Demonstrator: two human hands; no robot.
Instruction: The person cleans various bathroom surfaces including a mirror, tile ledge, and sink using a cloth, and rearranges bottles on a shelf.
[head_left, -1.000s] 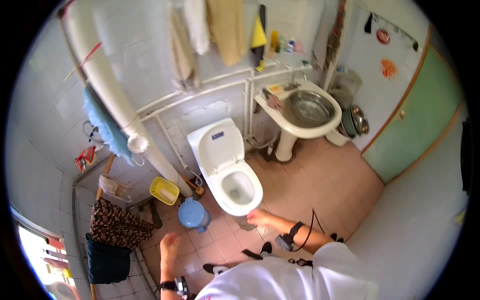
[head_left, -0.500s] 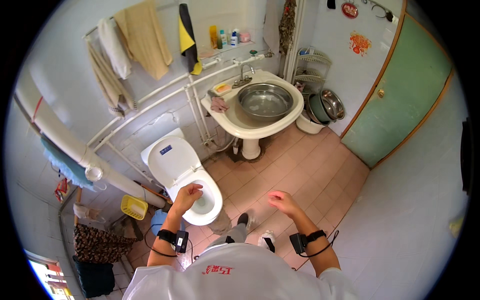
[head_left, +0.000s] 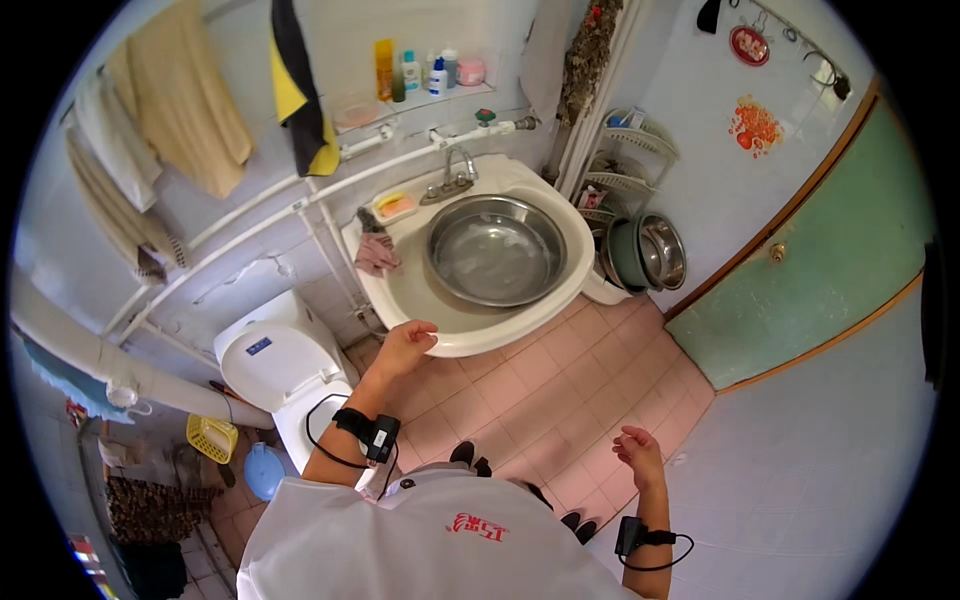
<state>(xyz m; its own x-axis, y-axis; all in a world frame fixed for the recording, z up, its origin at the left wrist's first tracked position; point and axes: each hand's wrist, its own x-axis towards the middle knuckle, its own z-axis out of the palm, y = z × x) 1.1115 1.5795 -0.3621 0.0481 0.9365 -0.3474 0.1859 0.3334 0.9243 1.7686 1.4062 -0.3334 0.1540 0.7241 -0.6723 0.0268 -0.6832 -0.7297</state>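
My left hand (head_left: 404,348) hangs just in front of the white pedestal sink (head_left: 470,342), beside the left part of its front rim. Its fingers are loosely bent, and I see nothing in them. Farther right, over the tiled floor, my right hand (head_left: 638,455) is empty with its fingers apart. In the sink sits a wide metal basin (head_left: 497,250) with some water in it. A pinkish cloth (head_left: 377,254) drapes over the sink's left edge, next to a soap dish (head_left: 394,206). The faucet (head_left: 450,175) rises behind the basin.
The toilet (head_left: 262,350) stands at left with its lid up, near a yellow basket (head_left: 212,437) and a blue bucket (head_left: 264,470). Stacked basins (head_left: 640,252) and a corner rack (head_left: 640,135) stand right of the sink. A green door (head_left: 810,250) is closed at far right.
I have stepped forward and right, away from the toilet and closer to the sink. My left hand has gone from over the toilet to the sink's front; my right hand has swung outward.
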